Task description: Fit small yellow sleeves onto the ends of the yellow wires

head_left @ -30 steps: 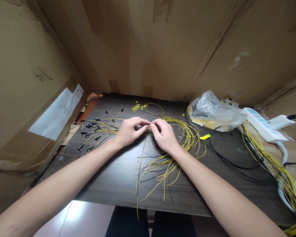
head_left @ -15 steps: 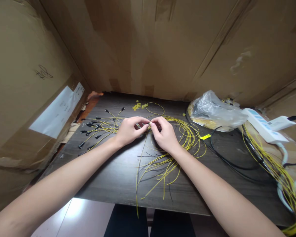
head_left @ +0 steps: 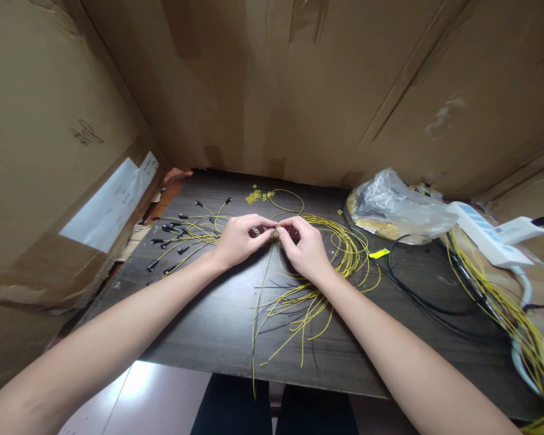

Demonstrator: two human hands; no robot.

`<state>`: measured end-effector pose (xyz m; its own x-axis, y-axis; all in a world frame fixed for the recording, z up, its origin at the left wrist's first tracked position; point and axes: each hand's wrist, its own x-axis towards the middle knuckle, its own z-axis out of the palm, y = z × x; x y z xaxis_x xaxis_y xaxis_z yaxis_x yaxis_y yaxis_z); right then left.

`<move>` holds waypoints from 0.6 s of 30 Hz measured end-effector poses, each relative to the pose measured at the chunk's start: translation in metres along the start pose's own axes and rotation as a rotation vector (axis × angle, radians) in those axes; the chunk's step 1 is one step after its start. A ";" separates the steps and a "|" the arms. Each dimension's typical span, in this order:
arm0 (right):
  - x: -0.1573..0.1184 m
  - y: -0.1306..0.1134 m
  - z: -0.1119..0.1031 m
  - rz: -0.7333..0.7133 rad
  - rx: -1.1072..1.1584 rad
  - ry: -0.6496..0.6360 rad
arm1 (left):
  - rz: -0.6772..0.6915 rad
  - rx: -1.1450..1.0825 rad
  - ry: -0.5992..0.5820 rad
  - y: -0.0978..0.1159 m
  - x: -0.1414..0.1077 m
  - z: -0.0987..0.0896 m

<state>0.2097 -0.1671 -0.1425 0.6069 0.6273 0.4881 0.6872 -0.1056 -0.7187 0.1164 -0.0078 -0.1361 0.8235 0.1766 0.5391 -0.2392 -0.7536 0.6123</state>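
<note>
Over the middle of the table, my left hand and my right hand meet with pinched fingertips. A thin yellow wire runs down from the fingertips past the table's front edge. Whatever else sits between the fingers is too small to make out. Beneath and beyond my right hand lies a coiled bundle of yellow wires, its loose ends fanning toward me. To the left of my left hand, black connectors tip several yellow wires. Small yellow pieces are scattered beyond the hands.
Cardboard walls enclose the dark table at the back and sides. At the right stand a clear plastic bag, a white power strip and another yellow wire bundle. A black cable and a yellow tag lie nearby.
The view has shifted very slightly. Both hands keep their pinch at the same spot, with only tiny movement at the fingertips.
</note>
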 end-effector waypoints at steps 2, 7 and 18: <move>0.000 0.000 0.000 -0.005 -0.005 0.003 | -0.006 0.007 -0.001 0.000 0.000 0.000; 0.000 0.002 -0.001 0.010 -0.028 0.006 | -0.005 0.024 -0.013 -0.001 0.000 -0.001; 0.001 0.002 -0.001 -0.001 -0.064 -0.012 | 0.067 0.011 -0.018 -0.001 0.001 -0.001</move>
<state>0.2126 -0.1678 -0.1430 0.6014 0.6367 0.4827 0.7123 -0.1534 -0.6850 0.1166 -0.0064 -0.1358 0.8152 0.1141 0.5679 -0.2886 -0.7700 0.5690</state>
